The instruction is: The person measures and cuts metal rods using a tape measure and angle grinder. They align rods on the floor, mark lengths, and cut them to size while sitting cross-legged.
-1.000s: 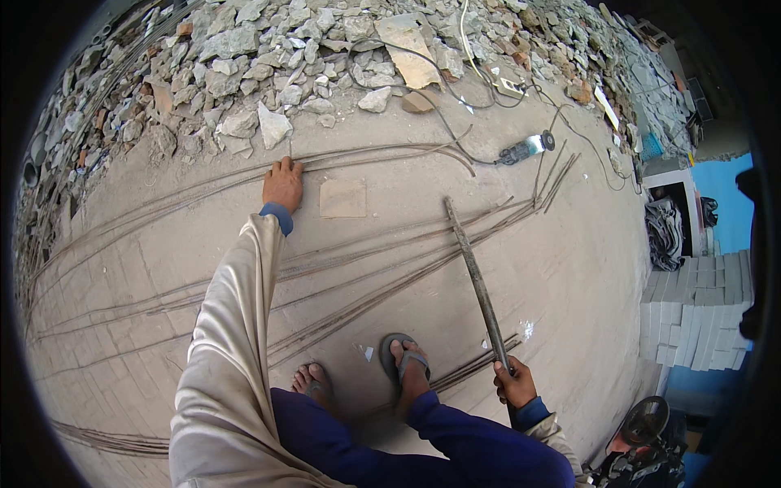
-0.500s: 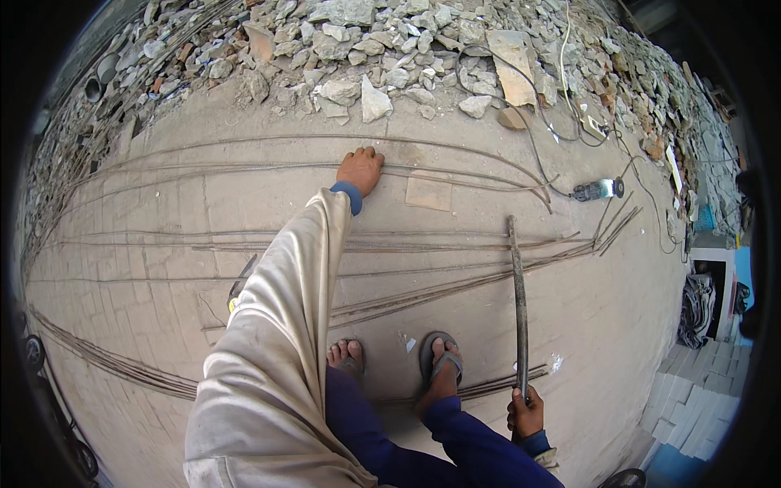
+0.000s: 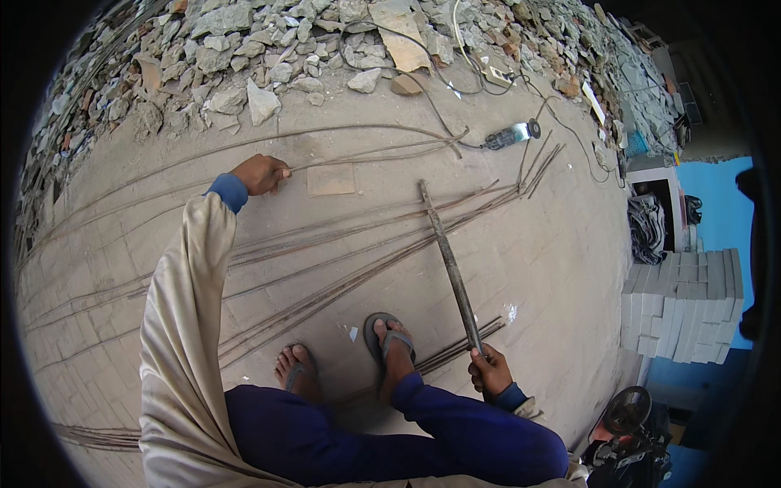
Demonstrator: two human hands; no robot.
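Reaching far forward, my left hand (image 3: 260, 173) pinches the end of a thin curved rusty steel rod (image 3: 366, 132) lying on the paved concrete floor (image 3: 561, 252), grip closed on it. My right hand (image 3: 489, 372) is wrapped around the lower end of a long straight dark metal bar (image 3: 449, 264), which slants up and away across a bundle of thin brown rebar rods (image 3: 342, 281) on the floor. My sandalled feet (image 3: 390, 346) stand on those rods. A small grey angle grinder (image 3: 511, 135) lies near the pile of grey broken rubble (image 3: 268, 49). Stacked grey paving blocks (image 3: 683, 305) sit at right.
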